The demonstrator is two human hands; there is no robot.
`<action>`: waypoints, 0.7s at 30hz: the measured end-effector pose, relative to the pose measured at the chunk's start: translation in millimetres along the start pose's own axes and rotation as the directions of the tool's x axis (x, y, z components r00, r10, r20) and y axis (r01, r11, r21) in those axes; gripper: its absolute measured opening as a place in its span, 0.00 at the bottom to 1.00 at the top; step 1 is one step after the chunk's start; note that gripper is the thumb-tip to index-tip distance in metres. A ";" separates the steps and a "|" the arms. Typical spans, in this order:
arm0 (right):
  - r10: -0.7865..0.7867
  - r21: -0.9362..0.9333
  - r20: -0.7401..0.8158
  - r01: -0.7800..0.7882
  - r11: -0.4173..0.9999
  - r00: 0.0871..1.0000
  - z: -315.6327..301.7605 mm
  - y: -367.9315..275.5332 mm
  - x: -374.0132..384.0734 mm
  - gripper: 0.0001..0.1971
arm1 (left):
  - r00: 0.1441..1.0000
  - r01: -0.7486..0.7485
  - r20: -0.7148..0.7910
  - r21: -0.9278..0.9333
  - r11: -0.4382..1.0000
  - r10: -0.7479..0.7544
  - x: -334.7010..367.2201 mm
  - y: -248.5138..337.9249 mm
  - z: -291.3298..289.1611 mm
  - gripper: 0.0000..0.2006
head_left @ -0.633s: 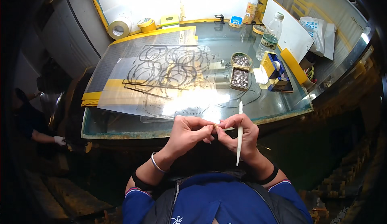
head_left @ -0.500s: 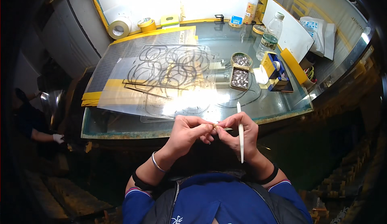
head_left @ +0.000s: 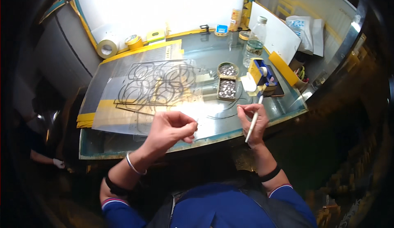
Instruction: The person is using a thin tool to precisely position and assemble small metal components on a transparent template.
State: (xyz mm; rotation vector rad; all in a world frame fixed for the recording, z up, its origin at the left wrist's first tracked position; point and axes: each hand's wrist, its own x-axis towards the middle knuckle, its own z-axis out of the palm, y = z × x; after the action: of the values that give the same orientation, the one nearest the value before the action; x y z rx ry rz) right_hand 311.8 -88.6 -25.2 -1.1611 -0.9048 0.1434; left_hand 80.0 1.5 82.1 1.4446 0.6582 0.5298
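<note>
Left hand (head_left: 174,128), fingers pinched together, and right hand (head_left: 253,124), fingers curled: 2 hands well apart.

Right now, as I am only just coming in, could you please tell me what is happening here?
A person sits or stands at a glass-topped table. The right hand holds a white pen-like tool slantwise. The left hand is over the table's near edge, thumb and forefinger close together; whether they pinch something tiny, I cannot tell. Beyond the hands lie translucent sheets with dark curved strips and two containers of small shiny pieces.
</note>
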 end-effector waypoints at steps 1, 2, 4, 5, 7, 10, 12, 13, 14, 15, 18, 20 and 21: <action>0.071 0.061 -0.003 -0.071 0.996 0.997 -1.1 7.7 0.2 0.10 | 0.994 -0.113 0.020 0.254 0.960 0.112 14.0 10.0 3.1 0.06; 0.071 0.028 -0.010 -0.070 0.997 0.997 -1.7 10.7 1.2 0.09 | 0.983 -0.183 0.043 0.373 0.910 0.180 29.8 15.6 6.5 0.06; 0.056 0.018 -0.015 -0.056 0.998 0.998 0.1 8.7 2.9 0.09 | 0.960 -0.265 0.065 0.519 0.813 0.272 59.0 18.1 13.2 0.06; 0.063 -0.023 0.007 -0.063 0.998 0.998 -2.8 9.3 3.6 0.09 | 0.954 -0.284 0.076 0.539 0.793 0.290 80.5 10.7 18.0 0.07; 0.067 -0.058 0.027 -0.066 0.996 0.997 -5.9 9.9 3.0 0.09 | 0.941 -0.315 0.098 0.602 0.733 0.324 111.6 -0.7 26.6 0.08; 0.171 -0.059 0.048 -0.169 0.984 0.984 -6.4 10.2 3.3 0.08 | 0.935 -0.327 0.106 0.622 0.711 0.338 144.2 -18.2 33.3 0.07; 0.155 -0.083 0.049 -0.151 0.985 0.987 -7.8 12.2 3.7 0.08 | 0.942 -0.295 0.075 0.644 0.705 0.326 157.0 -20.2 41.0 0.08; 0.145 -0.102 0.058 -0.139 0.985 0.988 -8.8 13.5 4.1 0.08 | 0.940 -0.302 0.078 0.643 0.704 0.332 161.7 -21.1 42.9 0.08; 0.105 -0.159 0.059 -0.094 0.983 0.993 -9.5 14.1 3.3 0.08 | 0.945 -0.288 0.068 0.641 0.711 0.321 164.1 -21.3 45.1 0.08; 0.104 -0.157 0.057 -0.094 0.983 0.993 -10.1 13.4 3.9 0.08 | 0.949 -0.273 0.058 0.639 0.719 0.310 166.1 -21.2 46.4 0.09; 0.148 -0.086 0.051 -0.144 0.986 0.988 -8.8 10.1 2.4 0.07 | 0.924 -0.336 0.072 0.618 0.711 0.374 175.6 -25.0 44.6 0.09; 0.133 -0.089 0.041 -0.129 0.988 0.990 -7.8 11.5 2.1 0.07 | 0.931 -0.322 0.069 0.620 0.716 0.359 178.2 -26.9 43.0 0.09; 0.136 -0.087 0.040 -0.132 0.987 0.990 -7.5 11.8 1.8 0.07 | 0.935 -0.313 0.067 0.619 0.721 0.348 178.4 -26.9 43.2 0.09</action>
State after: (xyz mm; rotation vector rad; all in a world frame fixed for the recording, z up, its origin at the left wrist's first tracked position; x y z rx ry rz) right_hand 322.0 -88.0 -34.8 -1.3017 -0.8799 0.2437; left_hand 236.5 91.5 39.6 2.2161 0.6488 0.6667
